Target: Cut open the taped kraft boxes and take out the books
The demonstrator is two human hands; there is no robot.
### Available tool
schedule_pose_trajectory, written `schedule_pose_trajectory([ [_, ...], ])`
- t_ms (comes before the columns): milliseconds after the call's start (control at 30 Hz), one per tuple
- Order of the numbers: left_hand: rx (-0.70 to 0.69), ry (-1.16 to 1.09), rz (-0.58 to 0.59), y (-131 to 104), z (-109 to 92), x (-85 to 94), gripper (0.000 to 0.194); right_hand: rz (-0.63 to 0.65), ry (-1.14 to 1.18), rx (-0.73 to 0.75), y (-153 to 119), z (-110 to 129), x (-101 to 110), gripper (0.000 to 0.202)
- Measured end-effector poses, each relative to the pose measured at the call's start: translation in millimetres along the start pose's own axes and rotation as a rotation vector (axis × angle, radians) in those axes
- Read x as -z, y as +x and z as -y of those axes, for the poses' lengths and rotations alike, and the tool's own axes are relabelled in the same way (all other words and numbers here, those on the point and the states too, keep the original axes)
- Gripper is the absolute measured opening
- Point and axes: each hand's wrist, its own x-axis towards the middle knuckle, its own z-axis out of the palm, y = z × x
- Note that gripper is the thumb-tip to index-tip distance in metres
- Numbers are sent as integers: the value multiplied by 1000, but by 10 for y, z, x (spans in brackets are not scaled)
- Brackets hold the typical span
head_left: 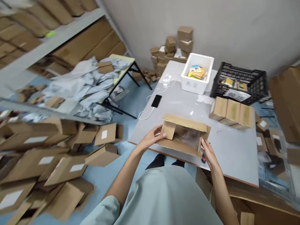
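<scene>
An open cardboard box (185,145) lies at the front edge of the table, its flaps spread and its opening facing me. Inside it is something greyish-brown (190,137) that is too blurred to name. My left hand (153,137) grips the box at its left side flap, thumb on the inner face. On the other side my right hand (209,152) pinches the right flap. A small red and black object (203,158) shows beside my right hand, partly hidden, and I cannot make out its kind.
On the grey table (178,103) are a phone (156,101) on a white cable, a white foam bin (194,85), a black crate (255,82) and taped cartons (232,112). Many cardboard boxes (65,168) cover the floor at left, near a side table (119,67).
</scene>
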Motion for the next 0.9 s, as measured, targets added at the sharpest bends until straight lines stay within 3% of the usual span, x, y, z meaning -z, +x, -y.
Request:
schedule_pose_trajectory([
  [133, -100, -26, -103, -456, 124, 618, 86, 84, -117, 19, -41, 296, -724, 69],
  [267, -159, -96, -219, -951, 393, 1392, 84, 192, -207, 75, -138, 264, -1639, 74],
  [400, -177, -190, -369, -1577, 825, 2270, 78, 316, -302, 58, -235, -36, -2705, 68],
  [600, -207, -351, -684, -2643, 1554, 3450, 74, 537, -397, 41, -394, -572, -4540, 65],
  [767, -185, -464, -925, -3389, 2040, 4093, 75, 680, -498, -42, -500, -965, -5876, 65],
  [900, -153, -542, -1073, -3749, 2352, 4548, 81, 786, -560, -81, -422, -1293, -6877, 64],
])
